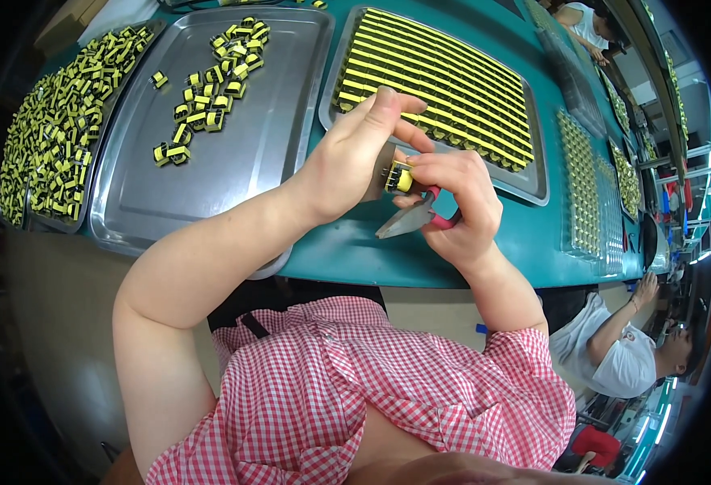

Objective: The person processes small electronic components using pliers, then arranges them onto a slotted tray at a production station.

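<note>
Over the front of the bench, my right hand [465, 190] is closed on red-handled pliers [404, 221], their metal jaws pointing left. Its thumb and fingertips also pinch a small yellow-and-black transformer [398, 178] with dark pins. My left hand [359, 149] is just left of the transformer, fingers stretched out and apart, thumb raised. Part of the left fingers is hidden behind the right hand. Behind both hands, a metal tray [543, 182] holds tight rows of yellow-topped transformers [436, 81].
On the left, a wide metal tray [141, 182] carries a loose cluster of transformers [210, 97]. Beyond it lies a heaped tray of transformers [64, 121]. Clear plastic trays [578, 182] stand on the right of the green bench [355, 263]. A person in white [614, 347] sits at far right.
</note>
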`<move>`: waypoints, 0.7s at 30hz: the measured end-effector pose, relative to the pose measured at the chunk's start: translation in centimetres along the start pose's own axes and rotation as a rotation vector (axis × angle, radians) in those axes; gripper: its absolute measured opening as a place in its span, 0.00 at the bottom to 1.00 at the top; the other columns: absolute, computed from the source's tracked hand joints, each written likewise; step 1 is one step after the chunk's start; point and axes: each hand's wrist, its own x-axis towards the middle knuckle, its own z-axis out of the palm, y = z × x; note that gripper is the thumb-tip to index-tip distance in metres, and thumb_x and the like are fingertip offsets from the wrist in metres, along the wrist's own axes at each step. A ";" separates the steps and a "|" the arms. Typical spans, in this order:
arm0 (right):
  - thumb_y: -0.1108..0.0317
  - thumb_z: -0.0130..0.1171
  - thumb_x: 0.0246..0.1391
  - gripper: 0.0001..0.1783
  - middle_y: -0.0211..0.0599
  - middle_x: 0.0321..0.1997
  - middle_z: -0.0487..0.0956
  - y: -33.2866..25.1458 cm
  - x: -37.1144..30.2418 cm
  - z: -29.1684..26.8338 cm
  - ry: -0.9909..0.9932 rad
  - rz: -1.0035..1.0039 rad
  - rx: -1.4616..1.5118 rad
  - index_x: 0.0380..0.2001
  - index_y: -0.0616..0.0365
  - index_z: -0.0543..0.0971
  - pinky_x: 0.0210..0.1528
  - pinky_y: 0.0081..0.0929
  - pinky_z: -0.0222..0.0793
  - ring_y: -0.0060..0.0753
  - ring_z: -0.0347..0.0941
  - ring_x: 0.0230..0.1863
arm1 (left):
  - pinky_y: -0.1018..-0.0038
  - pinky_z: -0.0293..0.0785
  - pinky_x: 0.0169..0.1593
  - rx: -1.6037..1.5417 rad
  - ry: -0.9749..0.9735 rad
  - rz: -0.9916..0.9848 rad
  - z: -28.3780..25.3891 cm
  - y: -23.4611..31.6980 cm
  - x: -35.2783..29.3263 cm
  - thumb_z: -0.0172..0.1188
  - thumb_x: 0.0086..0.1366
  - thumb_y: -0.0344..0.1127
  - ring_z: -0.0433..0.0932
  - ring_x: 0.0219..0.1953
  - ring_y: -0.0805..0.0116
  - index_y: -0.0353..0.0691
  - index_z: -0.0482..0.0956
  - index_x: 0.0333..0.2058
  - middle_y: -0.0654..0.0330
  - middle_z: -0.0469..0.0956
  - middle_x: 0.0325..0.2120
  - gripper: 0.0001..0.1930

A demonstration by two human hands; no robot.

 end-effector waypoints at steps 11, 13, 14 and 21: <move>0.80 0.62 0.25 0.20 0.35 0.31 0.76 -0.5 -0.1 0.2 -0.035 -0.056 -0.095 0.30 0.59 0.74 0.27 0.27 0.66 0.35 0.70 0.27 | 0.77 0.69 0.38 0.166 -0.030 0.016 -0.3 -0.4 0.1 0.29 0.68 0.53 0.72 0.36 0.70 0.33 0.60 0.52 0.54 0.71 0.37 0.28; 0.80 0.62 0.24 0.20 0.34 0.31 0.76 -0.6 -0.1 0.3 -0.028 -0.078 -0.121 0.30 0.59 0.74 0.27 0.27 0.66 0.35 0.70 0.27 | 0.77 0.69 0.38 0.174 -0.027 0.002 -0.3 -0.4 0.1 0.29 0.68 0.53 0.72 0.36 0.70 0.33 0.60 0.52 0.54 0.71 0.38 0.28; 0.79 0.62 0.25 0.20 0.35 0.31 0.75 -0.6 -0.1 0.3 -0.029 -0.074 -0.126 0.30 0.59 0.74 0.27 0.27 0.66 0.35 0.70 0.27 | 0.77 0.70 0.38 0.155 -0.021 -0.013 -0.2 -0.3 0.0 0.29 0.68 0.53 0.72 0.36 0.70 0.33 0.60 0.53 0.54 0.71 0.38 0.28; 0.78 0.62 0.26 0.19 0.36 0.29 0.75 -0.7 -0.1 0.1 -0.027 0.023 -0.047 0.30 0.60 0.74 0.27 0.27 0.66 0.36 0.70 0.26 | 0.78 0.69 0.39 0.161 -0.071 0.086 -0.1 -0.5 0.0 0.28 0.69 0.52 0.72 0.37 0.70 0.35 0.59 0.54 0.53 0.70 0.39 0.27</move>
